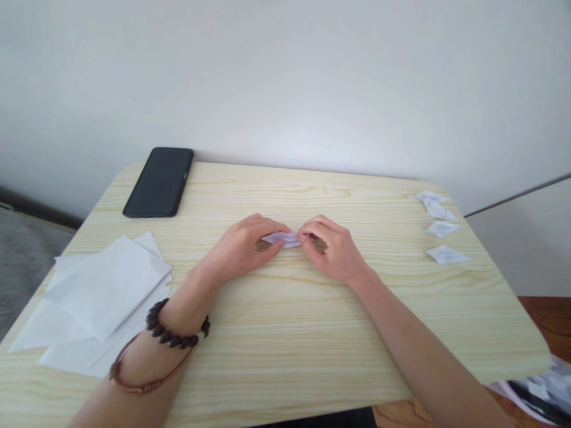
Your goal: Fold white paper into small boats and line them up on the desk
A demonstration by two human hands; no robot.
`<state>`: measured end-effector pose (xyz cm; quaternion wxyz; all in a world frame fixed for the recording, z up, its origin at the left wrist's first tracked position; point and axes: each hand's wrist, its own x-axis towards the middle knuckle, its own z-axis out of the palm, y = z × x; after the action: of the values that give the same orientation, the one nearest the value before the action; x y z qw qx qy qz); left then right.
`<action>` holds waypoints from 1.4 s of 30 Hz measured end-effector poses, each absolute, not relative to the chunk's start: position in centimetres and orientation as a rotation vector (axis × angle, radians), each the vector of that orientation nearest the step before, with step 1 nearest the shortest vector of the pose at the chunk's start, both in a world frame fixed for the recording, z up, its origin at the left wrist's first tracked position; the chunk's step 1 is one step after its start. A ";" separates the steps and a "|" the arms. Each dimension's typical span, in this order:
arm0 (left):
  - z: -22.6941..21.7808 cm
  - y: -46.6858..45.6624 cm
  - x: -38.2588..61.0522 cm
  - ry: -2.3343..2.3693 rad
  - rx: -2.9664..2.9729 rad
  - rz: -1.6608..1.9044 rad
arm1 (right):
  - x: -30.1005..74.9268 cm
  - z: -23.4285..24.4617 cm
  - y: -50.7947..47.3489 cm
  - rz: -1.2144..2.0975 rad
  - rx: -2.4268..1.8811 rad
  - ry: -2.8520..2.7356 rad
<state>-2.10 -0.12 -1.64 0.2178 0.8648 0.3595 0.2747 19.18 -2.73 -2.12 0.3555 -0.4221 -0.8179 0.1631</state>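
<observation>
Near the center of the frame, over the pale wood-grain tabletop [285, 333], a small folded paper [289, 238] held at its 2 ends. Largely covered at the right end by the bunched fingertips of the right hand [334, 248]; partly overlapped at the left by the index finger and thumb of the left hand [245, 242]. Cannot tell whether its underside touches the wood. Too soft in detail for counting creases.

Cut off by the bottom of the frame: left forearm [125, 410] and right forearm [408, 339]. At lower left, partly behind the left forearm, a loose pile of white sheets [107, 285], too overlapped to count. Cropped at the bottom edge, a black object [321, 419], not identifiable. Blurred and cropped at lower right, a plastic-looking bundle [542, 395].

As for the folded paper: looks white, slim, pointed at the left, with a lengthwise fold line across the visible middle.

Left hand curved, nearly closed, gripping the paper's left part between thumb and index finger. Right hand drawn into a tight pinch on the right end.

At right of the frame, 4 folded white pieces [446, 254], the upper 2 overlapping. At upper left, a dark phone [159, 181], lying flat.
</observation>
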 end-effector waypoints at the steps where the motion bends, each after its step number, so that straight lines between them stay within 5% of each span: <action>1: -1.6 -0.1 -2.0 0.992 2.397 0.755 | 19.1 -2.2 -2.7 0.416 -1.108 -2.091; 42: -1.4 -1.1 -0.3 1.218 2.528 0.611 | 18.0 -2.6 -2.9 0.368 -1.360 -2.128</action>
<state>-0.26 -1.06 -1.41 0.1344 0.8723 0.4202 0.2109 18.00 -2.85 -2.63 0.2906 -0.5101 -0.7978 0.1379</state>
